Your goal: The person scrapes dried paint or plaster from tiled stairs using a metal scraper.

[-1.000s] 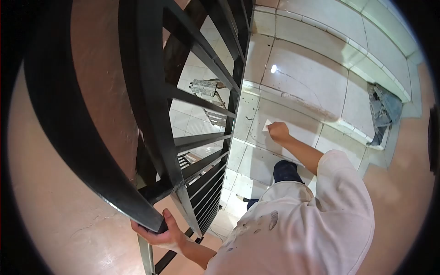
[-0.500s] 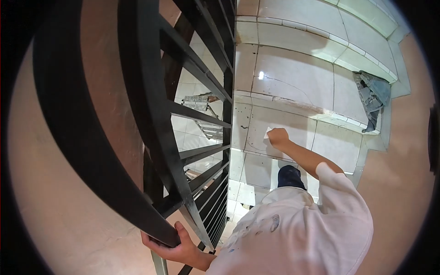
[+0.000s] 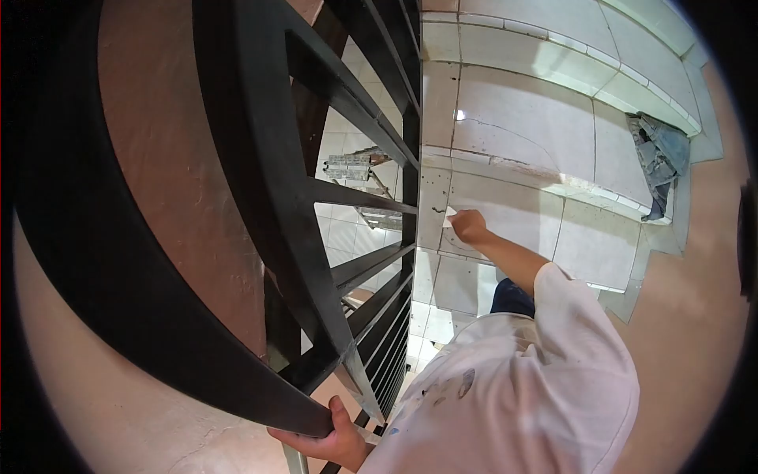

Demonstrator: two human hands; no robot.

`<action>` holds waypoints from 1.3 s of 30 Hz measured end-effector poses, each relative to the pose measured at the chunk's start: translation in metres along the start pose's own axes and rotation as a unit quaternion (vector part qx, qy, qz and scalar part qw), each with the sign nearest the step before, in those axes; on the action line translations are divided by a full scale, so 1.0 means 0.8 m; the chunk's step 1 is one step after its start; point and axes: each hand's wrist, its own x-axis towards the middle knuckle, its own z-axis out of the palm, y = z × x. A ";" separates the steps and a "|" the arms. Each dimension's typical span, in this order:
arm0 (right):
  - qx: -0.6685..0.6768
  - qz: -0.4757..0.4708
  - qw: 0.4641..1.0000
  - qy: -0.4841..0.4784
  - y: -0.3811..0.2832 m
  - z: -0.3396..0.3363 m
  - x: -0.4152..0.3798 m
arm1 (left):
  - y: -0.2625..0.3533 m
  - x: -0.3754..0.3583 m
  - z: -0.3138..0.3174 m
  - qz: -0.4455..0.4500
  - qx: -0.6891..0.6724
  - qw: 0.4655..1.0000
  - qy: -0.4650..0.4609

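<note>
My left hand (image 3: 338,444) is wrapped round the lower end of a black handrail (image 3: 197,347), thumb on top and fingers underneath. Over the tiled stairs, my right hand (image 3: 469,226) is closed on a small, thin white piece (image 3: 451,216), which sticks out past the fingers on the left. Whether it is paper or cloth I cannot tell. Below that hand is a pale step tile (image 3: 505,207) with dark specks and a curved crack line near its left edge.
Black metal railing bars (image 3: 359,197) run along the left of the stairs, with a lower tiled floor showing between them. A crumpled grey-blue cloth (image 3: 663,154) lies on a step at the right, against the beige wall (image 3: 695,316). My dark-clothed leg (image 3: 513,299) shows below.
My right hand has moved left over the step, toward the railing side, with the white piece still in it. The view has shifted slightly; my left hand stays on the handrail.
</note>
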 end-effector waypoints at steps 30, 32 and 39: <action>0.061 -0.016 0.998 -0.013 -0.033 0.024 0.042 | -0.022 -0.007 -0.010 -0.012 -0.033 0.999 0.011; 0.021 -0.044 0.999 -0.018 -0.041 0.007 0.051 | -0.014 -0.005 -0.009 -0.038 -0.011 0.999 -0.005; -0.063 -0.072 0.994 -0.050 -0.038 -0.007 0.031 | -0.022 -0.003 -0.009 0.023 -0.026 0.999 -0.002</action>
